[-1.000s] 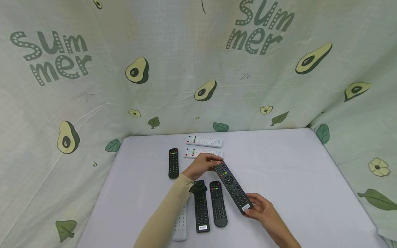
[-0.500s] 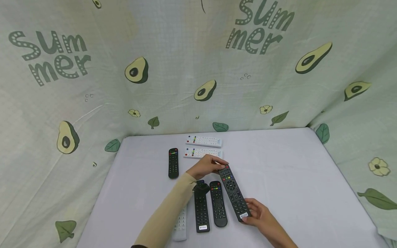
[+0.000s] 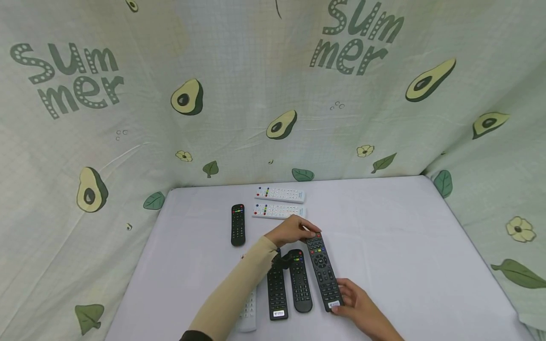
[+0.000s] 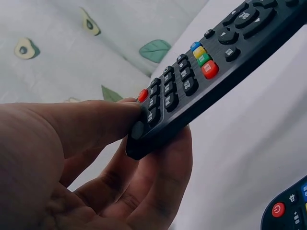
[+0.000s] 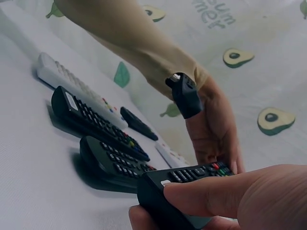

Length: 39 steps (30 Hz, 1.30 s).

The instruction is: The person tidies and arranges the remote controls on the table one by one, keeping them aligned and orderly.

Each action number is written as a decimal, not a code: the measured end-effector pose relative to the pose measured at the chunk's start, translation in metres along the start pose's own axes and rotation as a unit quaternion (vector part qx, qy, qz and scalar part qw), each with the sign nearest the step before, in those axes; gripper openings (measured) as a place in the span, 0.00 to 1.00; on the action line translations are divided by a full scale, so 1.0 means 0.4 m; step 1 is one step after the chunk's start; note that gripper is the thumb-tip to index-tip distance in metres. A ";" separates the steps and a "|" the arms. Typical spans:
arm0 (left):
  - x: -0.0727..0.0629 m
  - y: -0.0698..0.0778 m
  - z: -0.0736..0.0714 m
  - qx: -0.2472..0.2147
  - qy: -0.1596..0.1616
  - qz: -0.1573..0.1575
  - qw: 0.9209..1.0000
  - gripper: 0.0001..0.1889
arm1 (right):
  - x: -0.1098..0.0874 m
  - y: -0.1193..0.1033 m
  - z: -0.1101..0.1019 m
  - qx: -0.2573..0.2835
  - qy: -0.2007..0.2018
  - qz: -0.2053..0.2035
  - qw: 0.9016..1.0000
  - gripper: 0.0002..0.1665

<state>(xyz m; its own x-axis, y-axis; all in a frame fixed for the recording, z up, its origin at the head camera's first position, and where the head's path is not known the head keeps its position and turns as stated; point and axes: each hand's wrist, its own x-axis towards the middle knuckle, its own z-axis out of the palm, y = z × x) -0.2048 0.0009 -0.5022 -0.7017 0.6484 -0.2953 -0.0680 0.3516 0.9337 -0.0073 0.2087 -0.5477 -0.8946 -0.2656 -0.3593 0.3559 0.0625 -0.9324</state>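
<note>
Both hands hold one black remote control by its two ends, its button side facing up. At the far end, by the red power button, my left hand pinches it; the left wrist view shows the thumb on top and fingers curled beneath. My right hand grips the near end with the white label, thumb pressed over it in the right wrist view. Just left of the held remote lies a black remote with a rounded end, and beside that a labelled black remote, partly hidden by the left wrist's camera.
Two white remotes lie crosswise at the back of the white table. A smaller black remote lies to the left. Another white remote is partly covered by the left sleeve. A printed curtain hangs behind.
The held remote has moved nearer and swung from a slant toward lying parallel with the row on its left. Both hands have moved with it, the left one rightward.
</note>
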 end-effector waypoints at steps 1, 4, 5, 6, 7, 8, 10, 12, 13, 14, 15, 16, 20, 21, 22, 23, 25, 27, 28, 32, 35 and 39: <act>0.002 -0.002 0.002 0.004 -0.001 0.000 1.000 0.12 | 0.000 0.002 0.000 -0.003 -0.001 -0.001 1.000 0.46; 0.007 -0.006 0.008 0.013 -0.003 -0.002 1.000 0.11 | 0.000 0.008 0.000 -0.015 -0.002 -0.006 1.000 0.46; 0.009 -0.007 0.010 0.018 -0.003 -0.003 1.000 0.11 | -0.001 0.009 0.000 -0.023 -0.001 -0.009 1.000 0.46; 0.011 -0.007 0.012 0.021 -0.002 -0.005 1.000 0.11 | -0.001 0.010 0.001 -0.031 0.002 -0.011 0.999 0.46; 0.011 -0.007 0.013 0.024 -0.001 -0.006 1.000 0.11 | -0.001 0.010 0.002 -0.041 0.005 -0.013 0.999 0.46; 0.012 -0.005 0.015 0.026 -0.001 -0.007 1.000 0.11 | -0.001 0.010 0.003 -0.049 0.011 -0.012 0.999 0.46; 0.013 -0.005 0.018 0.032 -0.001 -0.010 0.999 0.11 | -0.001 0.008 0.005 -0.071 0.021 -0.008 0.997 0.46; 0.015 -0.007 0.021 0.036 -0.003 -0.012 0.999 0.11 | 0.000 0.008 0.007 -0.087 0.028 -0.002 0.996 0.46; 0.017 -0.008 0.023 0.039 -0.004 -0.011 0.999 0.11 | -0.001 0.008 0.007 -0.092 0.030 0.000 0.995 0.46; 0.019 -0.011 0.024 0.044 -0.006 -0.010 0.999 0.11 | -0.001 0.008 0.008 -0.096 0.031 0.002 0.995 0.46; 0.021 -0.013 0.026 0.049 -0.009 -0.009 0.999 0.11 | -0.002 0.009 0.008 -0.099 0.028 0.001 0.995 0.46; 0.022 -0.015 0.028 0.054 -0.010 -0.007 0.998 0.11 | -0.003 0.010 0.008 -0.100 0.026 0.000 0.995 0.47; 0.026 -0.021 0.034 0.069 -0.014 -0.001 0.998 0.10 | -0.004 0.013 0.009 -0.106 0.016 -0.005 0.994 0.47; 0.027 -0.022 0.035 0.071 -0.014 -0.001 0.997 0.10 | -0.004 0.013 0.009 -0.108 0.015 -0.003 0.994 0.48; 0.028 -0.024 0.036 0.073 -0.015 0.000 0.997 0.10 | -0.004 0.013 0.010 -0.110 0.017 0.000 0.994 0.48; 0.029 -0.025 0.036 0.074 -0.015 0.000 0.997 0.10 | -0.003 0.012 0.011 -0.113 0.019 0.003 0.993 0.47; 0.030 -0.026 0.037 0.080 -0.017 -0.002 0.997 0.10 | -0.003 0.013 0.013 -0.122 0.025 0.010 0.992 0.48; 0.032 -0.028 0.038 0.088 -0.018 -0.003 0.996 0.10 | -0.003 0.015 0.015 -0.133 0.030 0.008 0.991 0.47; 0.033 -0.029 0.038 0.092 -0.018 -0.004 0.996 0.10 | -0.004 0.017 0.016 -0.139 0.032 0.006 0.990 0.47; 0.034 -0.035 0.040 0.102 -0.022 -0.009 0.994 0.10 | -0.005 0.023 0.018 -0.159 0.031 -0.005 0.987 0.48; 0.034 -0.040 0.041 0.106 -0.026 -0.012 0.994 0.10 | -0.005 0.024 0.020 -0.166 0.030 -0.005 0.986 0.48; 0.037 -0.044 0.043 0.117 -0.031 -0.009 0.993 0.10 | -0.004 0.023 0.021 -0.164 0.028 -0.002 0.986 0.49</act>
<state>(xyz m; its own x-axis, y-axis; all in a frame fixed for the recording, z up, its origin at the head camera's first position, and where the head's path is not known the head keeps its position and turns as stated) -0.2020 0.0159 -0.5264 -0.6568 0.6777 -0.3307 0.0910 0.5066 0.8574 -0.0003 0.2016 -0.5554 -0.9127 -0.2139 -0.3483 0.2537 0.3717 -0.8930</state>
